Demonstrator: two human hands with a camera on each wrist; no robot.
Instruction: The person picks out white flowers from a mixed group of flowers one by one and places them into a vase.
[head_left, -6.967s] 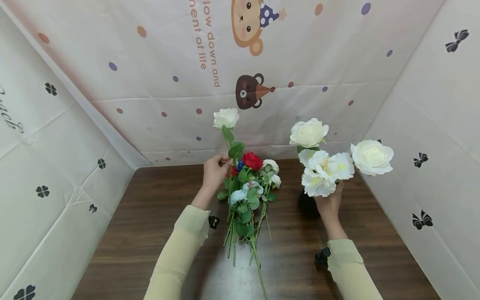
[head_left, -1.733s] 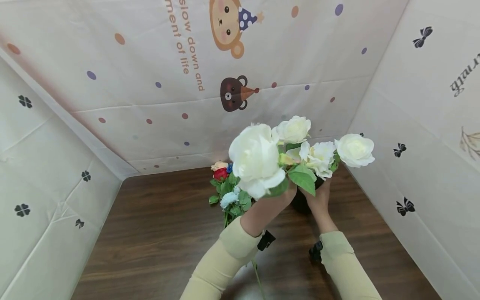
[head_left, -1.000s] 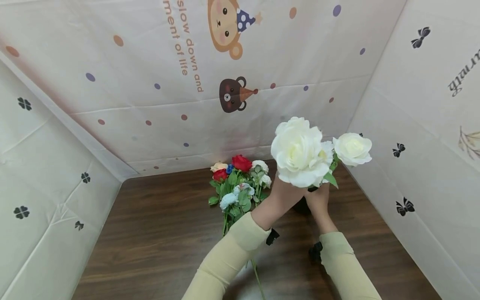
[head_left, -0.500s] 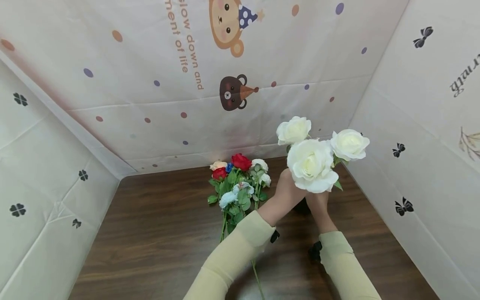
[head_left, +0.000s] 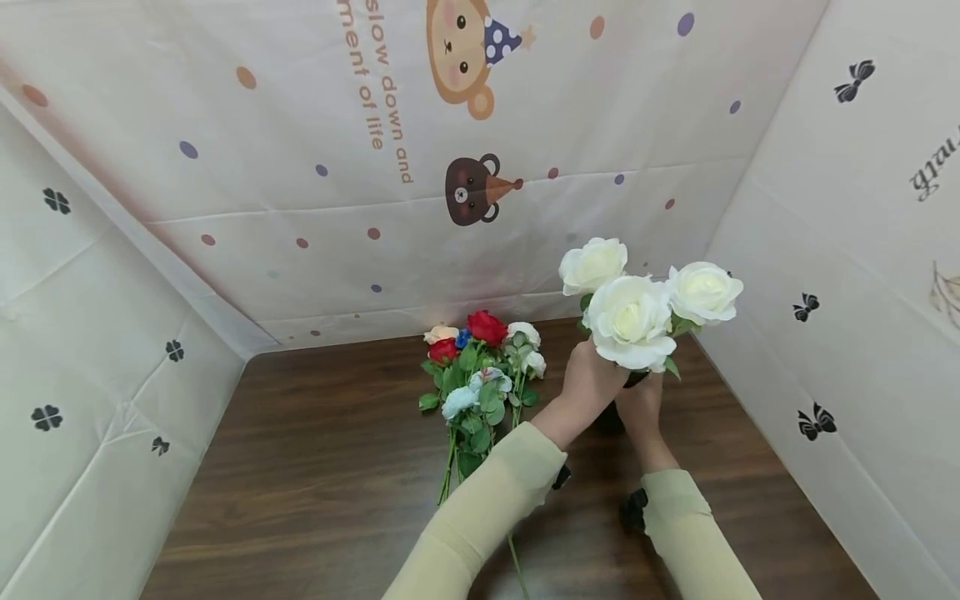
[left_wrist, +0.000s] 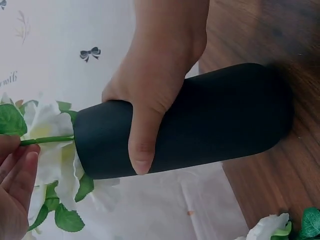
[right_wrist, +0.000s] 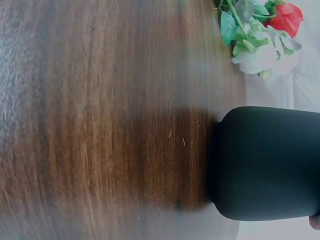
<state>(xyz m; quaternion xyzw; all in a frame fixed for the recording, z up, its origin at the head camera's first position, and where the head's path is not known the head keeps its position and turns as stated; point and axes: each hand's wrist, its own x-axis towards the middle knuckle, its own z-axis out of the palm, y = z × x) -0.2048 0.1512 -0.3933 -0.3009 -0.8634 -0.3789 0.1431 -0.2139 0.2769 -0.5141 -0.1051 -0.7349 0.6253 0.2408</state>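
In the head view my left hand is under a large white rose. The left wrist view shows its fingers pinching the rose's green stem, which runs into the mouth of a black vase. My right hand grips the vase near the top, thumb across its side. Upright on the table, the vase is mostly hidden by hands and blooms from above. Two more white roses, one at the back and one at the right, rise around the held one. White petals crowd the vase mouth.
Left of the vase, a pile of flowers lies on the brown wooden table: red roses, light blue blooms, a peach one and small white ones. Printed cloth walls stand behind and at both sides.
My left hand has carried the white rose from the pile rightward to the vase, and its stem now enters the mouth. The bloom has dropped in among the others. My right hand keeps holding the vase.
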